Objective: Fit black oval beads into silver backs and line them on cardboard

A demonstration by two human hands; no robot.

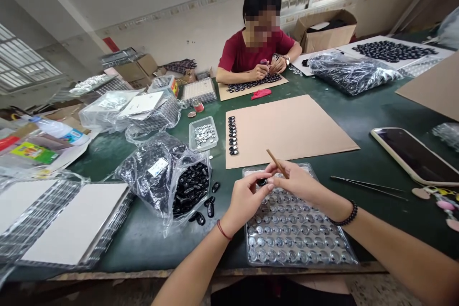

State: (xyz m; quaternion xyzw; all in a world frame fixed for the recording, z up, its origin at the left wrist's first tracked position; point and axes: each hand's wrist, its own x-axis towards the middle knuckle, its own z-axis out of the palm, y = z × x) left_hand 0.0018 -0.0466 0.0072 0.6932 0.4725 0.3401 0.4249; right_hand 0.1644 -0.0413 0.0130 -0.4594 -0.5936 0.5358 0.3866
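Note:
My left hand pinches a small black piece above the top of a clear plastic tray filled with rows of round parts. My right hand holds a thin wooden stick that points up and left, its fingertips touching the same black piece. Beyond the hands lies a cardboard sheet with a column of black pieces along its left edge. To the left, an open plastic bag spills several black pieces, and a clear box holds small silvery discs.
Tweezers and a phone lie on the right. Stacked trays stand at the left. Across the green table, a person in a red shirt works over another cardboard piece. A plastic bag lies at the back right.

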